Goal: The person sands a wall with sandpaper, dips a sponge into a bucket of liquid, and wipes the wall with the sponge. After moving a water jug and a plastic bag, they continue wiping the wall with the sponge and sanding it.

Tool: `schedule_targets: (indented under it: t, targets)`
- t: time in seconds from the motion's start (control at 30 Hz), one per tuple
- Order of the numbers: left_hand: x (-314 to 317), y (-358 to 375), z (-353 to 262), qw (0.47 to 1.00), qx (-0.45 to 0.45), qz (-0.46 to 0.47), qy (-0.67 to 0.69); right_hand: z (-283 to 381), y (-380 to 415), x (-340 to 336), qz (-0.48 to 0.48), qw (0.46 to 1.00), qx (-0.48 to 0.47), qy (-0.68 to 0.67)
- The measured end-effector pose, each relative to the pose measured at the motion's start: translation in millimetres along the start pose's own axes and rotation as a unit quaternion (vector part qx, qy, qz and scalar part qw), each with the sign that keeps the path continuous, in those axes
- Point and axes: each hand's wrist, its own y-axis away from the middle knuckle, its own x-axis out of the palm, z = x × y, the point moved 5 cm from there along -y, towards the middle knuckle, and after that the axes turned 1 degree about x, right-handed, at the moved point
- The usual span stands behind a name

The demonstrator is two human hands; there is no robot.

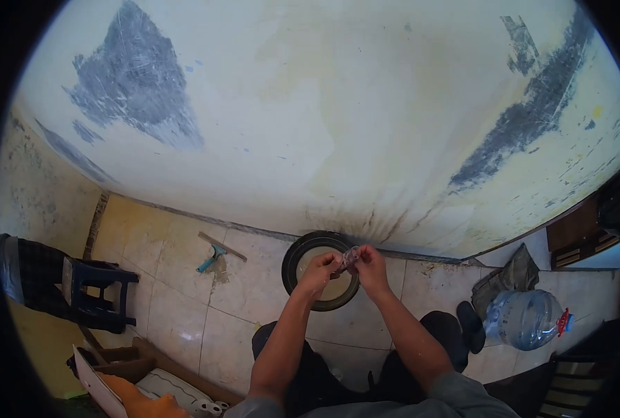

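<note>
My left hand (pixel 321 269) and my right hand (pixel 370 266) are close together in the middle of the view. Both have their fingers pinched on a small, clear, crinkled piece of plastic (pixel 350 257), its exact kind too small to make out. Beneath them on the floor lies a thick black ring-shaped rim (pixel 290 259), like a tyre or a round tub. Its inside looks pale, and my hands partly cover it.
Ahead rises a pale wall (pixel 268 104) with grey scraped patches. A teal-handled scraper or squeegee (pixel 212 258) lies left on the tiles. Further left stands a dark blue stool (pixel 101 275). To the right are a large water bottle (pixel 526 319) and a grey sack (pixel 515 275).
</note>
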Motion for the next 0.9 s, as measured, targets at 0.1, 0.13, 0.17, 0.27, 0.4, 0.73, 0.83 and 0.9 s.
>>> schedule_targets:
  t: [0.1, 0.13, 0.17, 0.27, 0.4, 0.73, 0.83, 0.9]
  targets:
    - [-24.9, -11.5, 21.7, 0.995, 0.079, -0.034, 0.056, -17.5, 7.8, 23.2, -0.066, 0.995, 0.042, -0.064]
    - [-29.6, -14.2, 28.6, 0.994, 0.082, -0.035, 0.058, -29.5, 5.4, 24.3, -0.063, 0.995, 0.041, -0.060]
    - [-33.0, -16.4, 38.2, 0.994, 0.068, -0.035, 0.080, -36.1, 1.2, 26.1, -0.048, 0.998, -0.038, -0.026]
    - [-34.4, -16.7, 35.6, 0.988, 0.063, -0.022, 0.137, -36.6, -6.8, 26.8, -0.022, 0.987, -0.141, 0.070]
    - [-38.0, -20.9, 38.3, 0.968, 0.029, 0.049, 0.245, -14.5, -13.6, 27.6, 0.005, 0.999, -0.041, 0.015]
    - [-58.2, -20.6, 28.5, 0.974, 0.014, -0.007, 0.228, -24.1, -27.4, 35.4, 0.083, 0.980, 0.055, 0.172]
    - [-58.3, -32.8, 41.5, 0.966, 0.034, 0.019, 0.255, -37.3, -32.8, 41.8, 0.133, 0.990, 0.007, 0.044]
    - [-65.1, -42.3, 48.9, 0.972, 0.173, -0.154, 0.035, -43.2, -39.9, 35.3, 0.076, 0.993, -0.046, -0.071]
